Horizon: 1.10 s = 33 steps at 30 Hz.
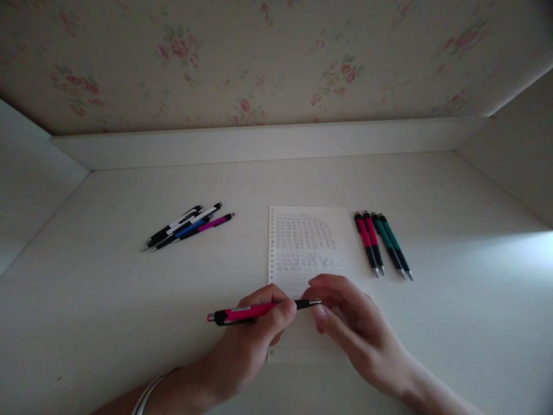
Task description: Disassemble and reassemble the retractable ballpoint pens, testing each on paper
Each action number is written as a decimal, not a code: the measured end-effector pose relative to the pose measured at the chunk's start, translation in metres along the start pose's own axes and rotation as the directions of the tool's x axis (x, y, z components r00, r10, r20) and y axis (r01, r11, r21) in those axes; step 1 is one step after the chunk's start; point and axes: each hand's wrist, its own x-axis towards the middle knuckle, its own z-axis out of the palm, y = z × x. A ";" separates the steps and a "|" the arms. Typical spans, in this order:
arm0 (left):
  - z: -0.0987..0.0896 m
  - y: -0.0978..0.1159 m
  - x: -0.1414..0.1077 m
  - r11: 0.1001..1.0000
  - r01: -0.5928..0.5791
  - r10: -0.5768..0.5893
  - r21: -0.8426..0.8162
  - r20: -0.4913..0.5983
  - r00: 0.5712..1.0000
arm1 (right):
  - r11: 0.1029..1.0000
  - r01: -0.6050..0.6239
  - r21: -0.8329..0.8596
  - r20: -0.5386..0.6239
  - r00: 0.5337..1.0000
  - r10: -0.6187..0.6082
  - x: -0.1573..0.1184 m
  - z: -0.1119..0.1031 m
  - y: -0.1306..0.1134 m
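My left hand (254,331) is closed around a pink click pen (250,312) with a black grip. The pen lies nearly level, its silver tip pointing right. My right hand (356,325) is open, thumb and fingers curved apart around the tip; whether the thumb touches it I cannot tell. Beneath both hands is a sheet of lined paper (317,276) with handwriting on its upper half. To the right of the sheet, two pink pens (369,239) and two green pens (391,242) lie side by side, tips toward me.
On the left of the white desk (129,323) is a loose pile of pens: white pens (199,216), a blue pen (190,227) and a magenta pen (213,225). A raised white ledge (259,143) runs along the back under a floral wall. White side panels stand left and right.
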 end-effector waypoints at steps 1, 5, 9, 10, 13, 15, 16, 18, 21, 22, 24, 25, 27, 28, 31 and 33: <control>0.000 0.000 0.000 1.000 -0.001 0.001 0.002 0.001 1.000 | 1.000 -0.010 -0.028 0.015 1.000 0.011 0.002 -0.001 -0.002; 0.000 -0.001 -0.001 1.000 -0.003 0.003 0.009 0.004 1.000 | 0.990 0.015 -0.140 0.040 0.999 -0.009 0.007 -0.004 -0.008; -0.001 -0.002 0.000 1.000 0.003 -0.003 0.004 0.006 1.000 | 0.996 0.062 -0.070 -0.011 0.998 -0.062 0.006 -0.004 -0.007; -0.001 -0.003 0.001 1.000 0.004 -0.004 -0.004 0.008 1.000 | 0.996 0.068 -0.049 -0.032 0.997 -0.069 0.005 -0.003 -0.005; -0.004 -0.008 0.002 0.999 -0.008 0.009 -0.052 0.013 1.000 | 0.996 0.088 -0.024 -0.080 0.993 -0.090 0.004 -0.002 -0.001; -0.004 -0.013 0.002 0.995 -0.017 0.019 -0.096 0.015 1.000 | 0.995 0.099 -0.021 -0.098 0.990 -0.100 0.003 -0.002 0.000; -0.005 -0.015 0.002 0.993 -0.018 0.020 -0.120 0.014 1.000 | 0.995 0.098 -0.017 -0.103 0.990 -0.100 0.003 -0.003 0.000; -0.004 -0.017 0.002 0.986 -0.019 0.021 -0.168 0.011 1.000 | 0.995 0.097 -0.011 -0.094 0.991 -0.098 0.004 -0.004 0.000; -0.003 -0.016 0.003 0.972 -0.036 0.036 -0.232 -0.007 0.999 | 0.994 0.101 -0.044 -0.095 0.990 -0.105 0.006 -0.006 0.001; -0.002 -0.015 0.004 0.966 -0.047 0.045 -0.255 -0.012 0.999 | 0.992 0.104 -0.075 -0.109 0.988 -0.112 0.007 -0.006 0.001; -0.001 -0.013 0.005 0.951 -0.060 0.059 -0.304 -0.013 0.998 | 0.978 0.117 -0.175 -0.134 0.981 -0.141 0.010 -0.006 0.002; -0.001 -0.012 0.006 0.944 -0.060 0.060 -0.323 -0.010 0.998 | 0.959 0.137 -0.247 -0.131 0.976 -0.173 0.011 -0.006 0.003; 0.000 -0.011 0.007 0.939 -0.049 0.052 -0.341 -0.002 0.999 | 0.888 0.200 -0.415 -0.083 0.963 -0.256 0.014 -0.005 0.006; 0.000 -0.011 0.007 0.940 -0.044 0.047 -0.339 0.001 0.999 | 0.840 0.228 -0.492 -0.047 0.957 -0.287 0.015 -0.004 0.007; -0.001 -0.013 0.006 0.952 -0.030 0.033 -0.306 0.004 0.999 | 0.738 0.254 -0.626 0.027 0.952 -0.305 0.016 -0.003 0.011; -0.001 -0.013 0.005 0.960 -0.022 0.025 -0.277 0.009 1.000 | 0.725 0.248 -0.642 0.040 0.956 -0.291 0.016 -0.002 0.013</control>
